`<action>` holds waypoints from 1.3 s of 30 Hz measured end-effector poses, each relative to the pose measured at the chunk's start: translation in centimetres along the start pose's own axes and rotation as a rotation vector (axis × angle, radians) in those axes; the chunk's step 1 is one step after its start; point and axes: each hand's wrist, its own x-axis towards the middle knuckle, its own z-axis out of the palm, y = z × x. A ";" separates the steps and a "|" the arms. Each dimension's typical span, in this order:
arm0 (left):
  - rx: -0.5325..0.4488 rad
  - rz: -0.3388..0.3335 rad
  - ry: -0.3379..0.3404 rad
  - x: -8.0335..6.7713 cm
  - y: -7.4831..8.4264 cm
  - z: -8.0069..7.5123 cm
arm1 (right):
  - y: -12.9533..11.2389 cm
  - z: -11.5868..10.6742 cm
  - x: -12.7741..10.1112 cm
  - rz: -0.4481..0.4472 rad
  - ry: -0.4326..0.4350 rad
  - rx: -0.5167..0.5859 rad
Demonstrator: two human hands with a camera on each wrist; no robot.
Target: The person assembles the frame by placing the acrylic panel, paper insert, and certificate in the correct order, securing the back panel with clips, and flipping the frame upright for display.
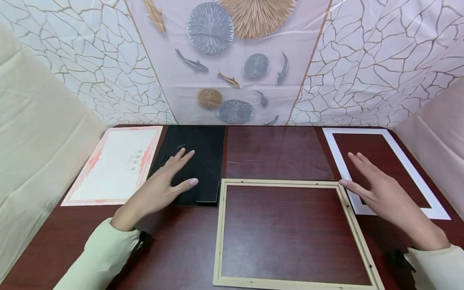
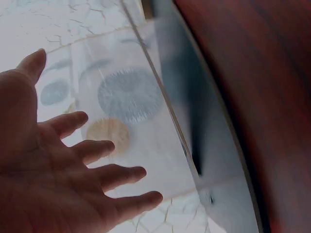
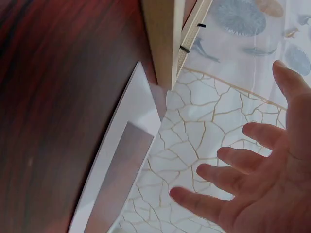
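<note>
My left hand (image 1: 157,187) is spread above the black backing board (image 1: 206,161) of a picture frame, holding nothing. In the left wrist view its fingers (image 2: 121,175) are straight and apart. Over the white mat board (image 1: 395,141) on the right hovers my right hand (image 1: 386,195), likewise with nothing in it. Its thumb is near the top right corner of a pale wooden frame (image 1: 282,183), and I cannot tell whether they touch. The frame lies flat, with dark tabletop showing through its opening. The right wrist view shows the right fingers (image 3: 204,201) extended.
A certificate with a pink border (image 1: 112,161) lies left of the backing board. Behind the wooden frame a clear sheet (image 1: 275,153) lies on the dark red table (image 1: 174,249). A patterned cloth (image 1: 235,80) hangs along the back; pale cloth walls (image 1: 40,133) flank the sides.
</note>
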 end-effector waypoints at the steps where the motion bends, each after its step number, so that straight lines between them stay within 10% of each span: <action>1: -0.036 0.018 -0.005 0.2 0.2 0.1 | -0.1 0.0 0.2 -0.005 0.006 0.011; 18: -0.551 0.065 -0.070 5.3 2.7 2.2 | 0.3 0.0 2.6 0.112 -0.009 0.217; 30: -0.857 -0.117 -0.216 7.7 3.8 3.2 | 1.2 0.9 4.1 0.189 -0.061 0.528; 39: -0.995 -0.207 -0.271 9.0 4.2 3.8 | 1.1 1.1 4.9 0.268 -0.114 0.546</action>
